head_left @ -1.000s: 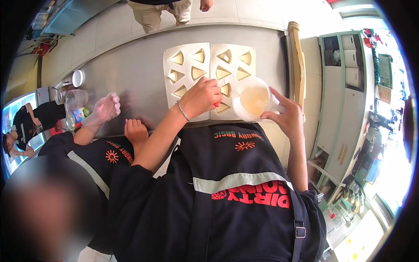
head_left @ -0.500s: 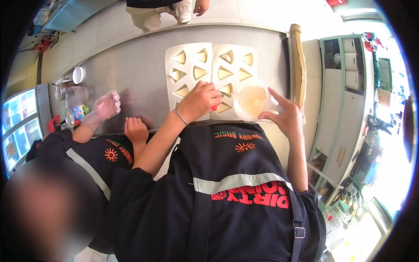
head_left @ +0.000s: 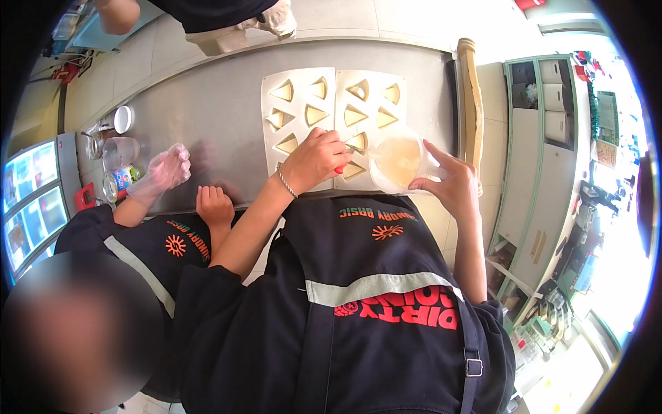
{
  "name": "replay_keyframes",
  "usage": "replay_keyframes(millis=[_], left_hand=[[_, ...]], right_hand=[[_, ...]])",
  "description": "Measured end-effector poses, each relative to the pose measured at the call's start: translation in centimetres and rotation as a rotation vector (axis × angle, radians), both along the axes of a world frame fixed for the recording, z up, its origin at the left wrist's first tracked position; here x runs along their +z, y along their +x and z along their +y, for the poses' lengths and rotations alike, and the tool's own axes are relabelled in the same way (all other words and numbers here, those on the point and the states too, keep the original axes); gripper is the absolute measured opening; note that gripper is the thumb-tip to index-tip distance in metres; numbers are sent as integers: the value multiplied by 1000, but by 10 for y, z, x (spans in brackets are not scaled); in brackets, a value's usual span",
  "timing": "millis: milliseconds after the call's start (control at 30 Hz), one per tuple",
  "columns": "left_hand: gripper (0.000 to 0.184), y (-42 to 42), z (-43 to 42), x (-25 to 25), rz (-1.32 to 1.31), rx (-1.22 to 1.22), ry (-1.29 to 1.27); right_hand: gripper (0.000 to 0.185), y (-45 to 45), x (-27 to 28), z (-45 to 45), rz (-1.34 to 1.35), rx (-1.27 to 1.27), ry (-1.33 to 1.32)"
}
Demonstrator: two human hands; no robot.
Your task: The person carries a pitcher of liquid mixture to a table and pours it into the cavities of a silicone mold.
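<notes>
My left hand (head_left: 316, 159), with a bracelet at the wrist, is closed over the front of the left mould. A small red piece (head_left: 339, 169) shows under its fingers; the rest of that object is hidden. My right hand (head_left: 449, 178) grips a translucent jug (head_left: 400, 164) at its right side, and pale cream-coloured liquid lies inside. The jug is over the front right corner of the right white mould (head_left: 372, 81). Beside it lies the left white mould (head_left: 300, 77). Both have wedge-shaped cavities holding pale filling, and one right-mould cavity (head_left: 356, 143) lies between my hands.
A co-worker at my left has a gloved hand (head_left: 169, 165) and a bare hand (head_left: 215, 205) near the steel table's (head_left: 214, 117) front edge. Jars and a white tub (head_left: 123, 119) stand at the left end. Another person (head_left: 227, 24) stands across. A wooden bar (head_left: 470, 103) edges the right.
The person across the table has shifted left, an arm now showing at the upper left. My hands, the jug and the moulds look almost unchanged.
</notes>
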State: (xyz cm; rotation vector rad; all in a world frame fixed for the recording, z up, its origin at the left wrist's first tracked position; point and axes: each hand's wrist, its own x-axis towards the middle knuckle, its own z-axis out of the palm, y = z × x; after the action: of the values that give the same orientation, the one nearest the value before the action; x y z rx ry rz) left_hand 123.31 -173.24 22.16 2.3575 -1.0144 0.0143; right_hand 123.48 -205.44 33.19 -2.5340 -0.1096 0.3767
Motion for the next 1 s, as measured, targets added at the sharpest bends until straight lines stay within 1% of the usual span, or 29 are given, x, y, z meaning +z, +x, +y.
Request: replay_keyframes(millis=[100,567,1000], left_hand=[[32,0,1,-1,4,0,0],[31,0,2,-1,14,1,12],[25,-1,3,0,-4,4,14]], right_hand=[[97,-1,-2,-2,-8,-7,44],[96,-2,1,-2,-6,-5,0],[97,-2,2,-2,12,-19,-25]])
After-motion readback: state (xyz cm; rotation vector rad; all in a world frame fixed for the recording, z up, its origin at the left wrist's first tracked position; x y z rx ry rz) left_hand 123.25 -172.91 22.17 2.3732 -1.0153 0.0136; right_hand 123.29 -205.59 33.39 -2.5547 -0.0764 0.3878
